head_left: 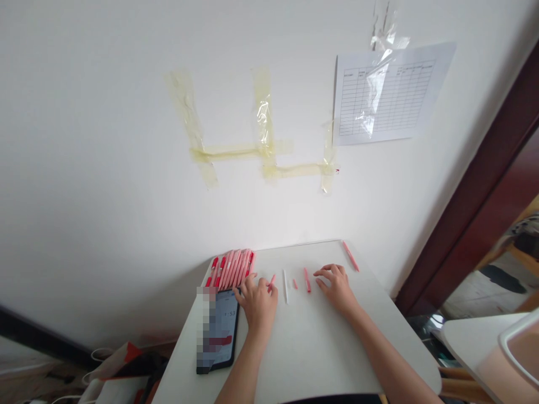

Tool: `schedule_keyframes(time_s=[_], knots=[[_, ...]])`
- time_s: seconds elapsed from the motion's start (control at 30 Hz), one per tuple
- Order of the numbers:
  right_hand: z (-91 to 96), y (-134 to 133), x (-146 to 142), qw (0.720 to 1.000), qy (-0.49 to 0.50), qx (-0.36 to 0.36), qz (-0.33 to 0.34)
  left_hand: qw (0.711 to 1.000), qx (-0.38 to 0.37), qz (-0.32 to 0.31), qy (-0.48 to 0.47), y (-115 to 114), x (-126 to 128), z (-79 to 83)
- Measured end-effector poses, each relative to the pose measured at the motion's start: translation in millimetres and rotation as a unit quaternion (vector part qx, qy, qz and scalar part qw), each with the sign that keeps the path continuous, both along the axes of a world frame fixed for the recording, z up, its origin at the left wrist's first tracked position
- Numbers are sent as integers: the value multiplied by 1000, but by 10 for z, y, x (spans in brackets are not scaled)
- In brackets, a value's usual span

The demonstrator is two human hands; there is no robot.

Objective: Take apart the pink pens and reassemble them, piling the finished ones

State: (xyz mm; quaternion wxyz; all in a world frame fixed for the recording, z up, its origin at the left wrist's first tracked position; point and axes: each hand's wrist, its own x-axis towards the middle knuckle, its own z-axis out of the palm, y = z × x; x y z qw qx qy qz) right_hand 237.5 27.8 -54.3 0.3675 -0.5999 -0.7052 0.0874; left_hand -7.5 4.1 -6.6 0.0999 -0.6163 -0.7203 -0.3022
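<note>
Between the thumb and index finger of my left hand (257, 300) is a short pink pen piece (272, 281); its other fingers are spread toward a row of pink pens (236, 268). To the right of that hand lie a thin white pen refill (286, 287), a small pink pen tip (295, 284) and a pink pen barrel (307, 280), all apart on the white table. My right hand (337, 287) hovers or rests just right of the barrel, fingers parted and holding nothing. A whole pink pen (351, 256) lies alone near the far right corner.
A phone (223, 328), partly blurred out, lies on the left of the table (311, 359). Behind the table rises a white wall with yellowed tape (264, 123) and a taped-up printed sheet (387, 95). Bags and cables are at lower left, another white surface (475, 342) at right.
</note>
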Motion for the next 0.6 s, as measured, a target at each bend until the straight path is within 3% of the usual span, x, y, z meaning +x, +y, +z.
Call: schedule_keyframes(time_s=[0.27,0.43,0.6], knots=[[69,-37,-19,997,16,56,42,990,36,-130,-47,-16,80,-56],[192,-120,-76,992,29,64,103,979,17,-196,-52,-43,113,-74],[236,-162,-119,988,33,53,139,972,8,-230,-49,-79,138,-64]])
